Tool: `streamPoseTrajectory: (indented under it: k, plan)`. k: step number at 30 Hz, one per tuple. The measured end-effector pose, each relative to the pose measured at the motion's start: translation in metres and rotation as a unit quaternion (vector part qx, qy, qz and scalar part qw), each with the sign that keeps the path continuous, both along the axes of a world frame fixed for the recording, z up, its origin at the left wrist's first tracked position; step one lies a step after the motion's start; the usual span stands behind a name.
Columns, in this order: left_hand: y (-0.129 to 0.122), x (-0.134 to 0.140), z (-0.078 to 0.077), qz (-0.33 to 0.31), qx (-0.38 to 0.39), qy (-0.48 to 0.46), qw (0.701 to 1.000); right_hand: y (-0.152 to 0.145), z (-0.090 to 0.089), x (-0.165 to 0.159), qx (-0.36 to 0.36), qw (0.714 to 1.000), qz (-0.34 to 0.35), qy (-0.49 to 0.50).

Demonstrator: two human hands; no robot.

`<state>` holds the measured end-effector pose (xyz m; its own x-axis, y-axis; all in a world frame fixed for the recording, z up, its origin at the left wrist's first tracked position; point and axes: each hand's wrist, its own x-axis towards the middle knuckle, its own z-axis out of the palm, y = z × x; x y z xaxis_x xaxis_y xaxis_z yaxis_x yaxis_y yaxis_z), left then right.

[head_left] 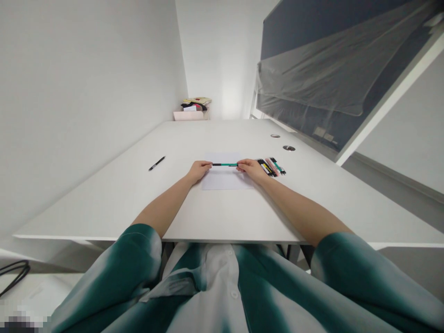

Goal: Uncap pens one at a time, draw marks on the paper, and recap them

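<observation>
The left hand (200, 170) pinches the black end of the pen (225, 164) and the right hand (252, 169) pinches the other, keeping it level across the paper (227, 181); whether they touch is unclear. Light, even grips at both ends should hold it steady and leave its middle uncovered.

A plain white wall (90, 92) rises left of the left hand (200, 171), above a long, smooth white table (104, 208). Beyond the right hand (253, 168) stands a flat slate-grey panel (294, 27) (crinkled clear plastic sheeting (312, 81) covers part), while pale light brightens the white far wall (231, 60).
</observation>
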<state>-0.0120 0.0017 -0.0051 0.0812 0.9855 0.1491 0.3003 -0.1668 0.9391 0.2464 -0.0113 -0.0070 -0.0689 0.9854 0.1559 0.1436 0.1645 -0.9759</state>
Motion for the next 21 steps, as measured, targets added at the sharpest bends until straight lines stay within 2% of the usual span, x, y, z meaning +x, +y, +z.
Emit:
streamPoseTrajectory:
  k: [8,14,21]
  plan:
    - [0.0022,0.0002,0.0008,-0.001,-0.033,-0.131,0.991,-0.0016,0.0041,0.0037,-0.030,0.998,0.004,0.061]
    - [0.0015,-0.0004,0.0010,-0.003,-0.028,-0.137,0.990,0.0014,0.0005,0.0039,-0.028,0.998,0.005,0.059]
    - [0.0013,-0.0013,-0.0001,-0.011,-0.022,-0.118,0.993,0.0011,-0.0002,0.0078,0.008,0.999,-0.013,-0.031]
